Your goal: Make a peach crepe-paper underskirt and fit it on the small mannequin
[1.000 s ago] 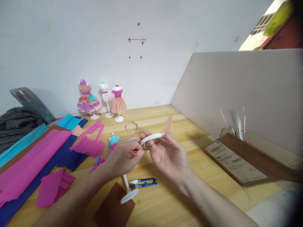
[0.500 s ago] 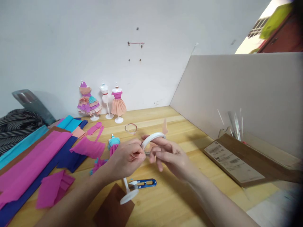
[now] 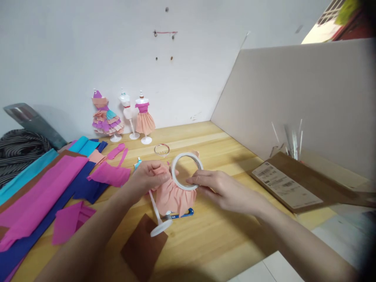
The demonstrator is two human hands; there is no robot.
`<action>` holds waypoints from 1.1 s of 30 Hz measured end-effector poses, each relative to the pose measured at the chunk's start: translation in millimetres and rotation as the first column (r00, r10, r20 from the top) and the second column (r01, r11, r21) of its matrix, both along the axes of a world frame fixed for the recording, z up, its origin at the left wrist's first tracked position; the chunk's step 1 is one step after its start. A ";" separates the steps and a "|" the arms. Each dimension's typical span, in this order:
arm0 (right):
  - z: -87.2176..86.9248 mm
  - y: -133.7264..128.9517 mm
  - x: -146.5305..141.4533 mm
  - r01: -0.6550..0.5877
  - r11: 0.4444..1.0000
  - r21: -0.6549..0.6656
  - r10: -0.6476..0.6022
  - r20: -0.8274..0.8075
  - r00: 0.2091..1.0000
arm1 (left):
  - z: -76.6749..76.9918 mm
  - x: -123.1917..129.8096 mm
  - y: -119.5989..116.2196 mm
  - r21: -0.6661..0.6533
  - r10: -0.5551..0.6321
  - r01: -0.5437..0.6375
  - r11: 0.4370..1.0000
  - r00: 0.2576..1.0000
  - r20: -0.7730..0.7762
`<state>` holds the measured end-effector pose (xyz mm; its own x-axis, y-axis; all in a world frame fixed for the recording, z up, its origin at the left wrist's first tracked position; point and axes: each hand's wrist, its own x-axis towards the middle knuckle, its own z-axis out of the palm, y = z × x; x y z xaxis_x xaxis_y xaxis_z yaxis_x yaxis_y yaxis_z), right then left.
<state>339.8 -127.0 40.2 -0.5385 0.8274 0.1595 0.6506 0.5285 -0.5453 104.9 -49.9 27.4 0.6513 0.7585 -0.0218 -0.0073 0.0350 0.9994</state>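
L hand [image 3: 149, 176] has grip pinched on peach cloth [image 3: 174, 199], R hand [image 3: 221, 186] has grip closed on tape roll [image 3: 173, 174]; step is prob. taping, next move needs steady pull.

The roll [image 3: 174, 176] is white, the gathered sheet [image 3: 173, 200] peach, the snips [image 3: 184, 215] blue, the cloth [image 3: 23, 147] black-and-grey striped.

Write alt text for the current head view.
The right hand holds a white tape roll while the left hand pinches gathered peach material above a wooden table. Three small dress forms stand behind; colored sheets lie on the left side.
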 end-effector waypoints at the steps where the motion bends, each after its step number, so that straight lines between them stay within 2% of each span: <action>1: 0.9 -0.7 1.5 0.004 1.000 -0.008 -0.004 -0.011 1.000 | -0.8 -1.1 1.9 -0.032 0.030 -0.030 0.999 0.999 -0.012; 4: 2.6 -2.2 5.0 0.066 0.998 -0.013 -0.067 -0.019 0.998 | -1.6 -2.5 5.2 -0.095 0.110 -0.110 0.989 0.994 -0.003; 9: 3.7 -3.2 8.5 0.171 0.985 -0.016 -0.171 -0.065 0.983 | -4.0 -1.1 0.7 -0.196 0.172 -0.162 0.967 0.984 0.035; 16: -1.8 -1.9 11.9 0.242 0.970 -0.007 -0.242 -0.019 0.970 | -14.2 7.3 -15.3 -0.182 0.276 -0.267 0.947 0.961 0.026; 21: -4.6 -0.8 12.1 0.282 0.959 -0.033 -0.283 -0.005 0.959 | -15.6 8.6 -31.1 -0.156 0.334 -0.322 0.934 0.941 0.059; 24: -6.4 0.1 10.2 0.290 0.955 -0.061 -0.291 -0.015 0.957 | -13.0 5.4 -42.5 -0.129 0.336 -0.325 0.937 0.939 0.075; 28: -11.4 4.1 6.6 0.290 0.956 -0.037 -0.290 -0.004 0.957 | -8.5 3.9 -55.1 -0.063 0.289 -0.285 0.957 0.955 0.073; 30: -16.9 7.5 4.8 0.298 0.954 -0.032 -0.297 0.019 0.955 | -8.9 6.7 -59.3 -0.108 0.273 -0.265 0.958 0.960 0.064; 33: -28.7 12.9 2.1 0.320 0.946 -0.044 -0.319 0.044 0.947 | -14.9 14.6 -62.5 -0.269 0.271 -0.240 0.933 0.959 0.084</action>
